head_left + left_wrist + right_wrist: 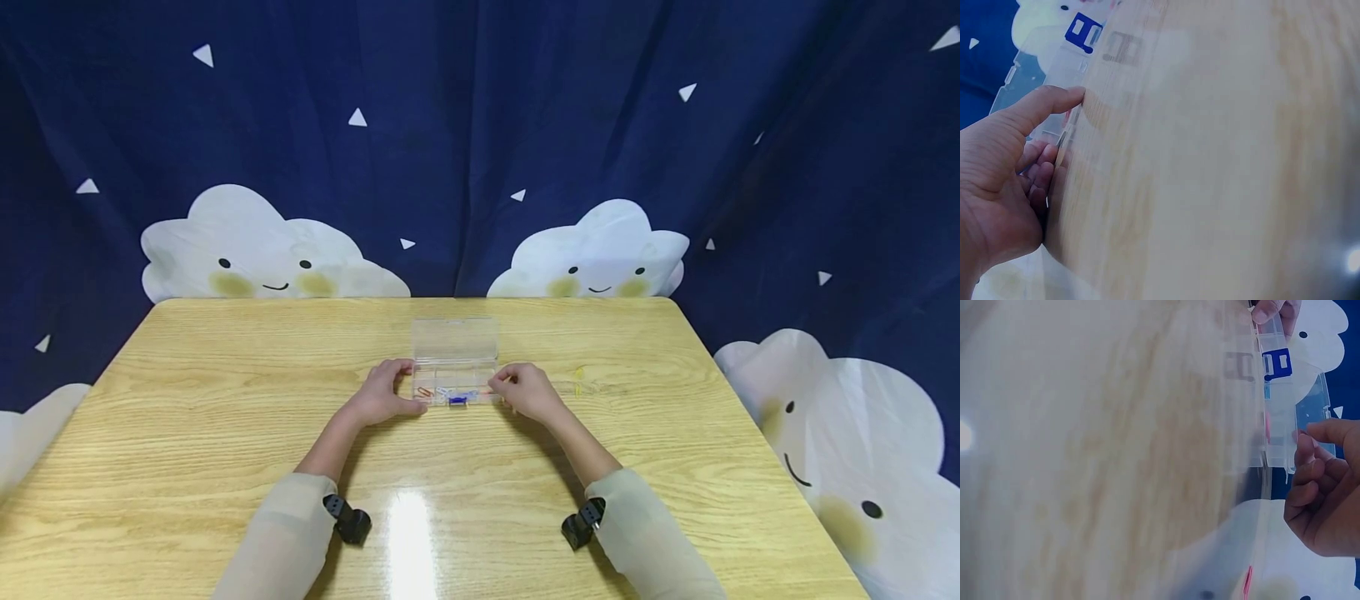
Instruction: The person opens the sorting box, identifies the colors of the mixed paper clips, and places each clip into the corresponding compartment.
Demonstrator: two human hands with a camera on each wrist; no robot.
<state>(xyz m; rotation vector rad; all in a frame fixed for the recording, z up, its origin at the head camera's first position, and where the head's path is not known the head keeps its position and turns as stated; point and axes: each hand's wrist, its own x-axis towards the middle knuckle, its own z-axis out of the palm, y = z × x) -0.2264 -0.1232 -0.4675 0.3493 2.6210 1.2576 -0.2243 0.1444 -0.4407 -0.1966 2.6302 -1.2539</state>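
A clear plastic compartment box [467,377] lies on the table with its lid [454,340] raised at the back. Its front row holds red paper clips [424,392], white ones [444,392] and blue ones [470,393]. A blue latch [1084,32] sits on the front wall. My left hand [384,393] grips the box's left end, thumb at the front corner and fingers round the side. Over the right end, my right hand [527,390] pinches a small thin reddish piece, apparently a paper clip [1301,432], between thumb and forefinger; the fingers hide most of it.
Yellow paper clips [578,380] lie on the wooden table [225,417] to the right of my right hand. A pink paper clip [1247,582] shows on the table in the right wrist view. A dark blue curtain [450,125] with clouds hangs behind the far edge.
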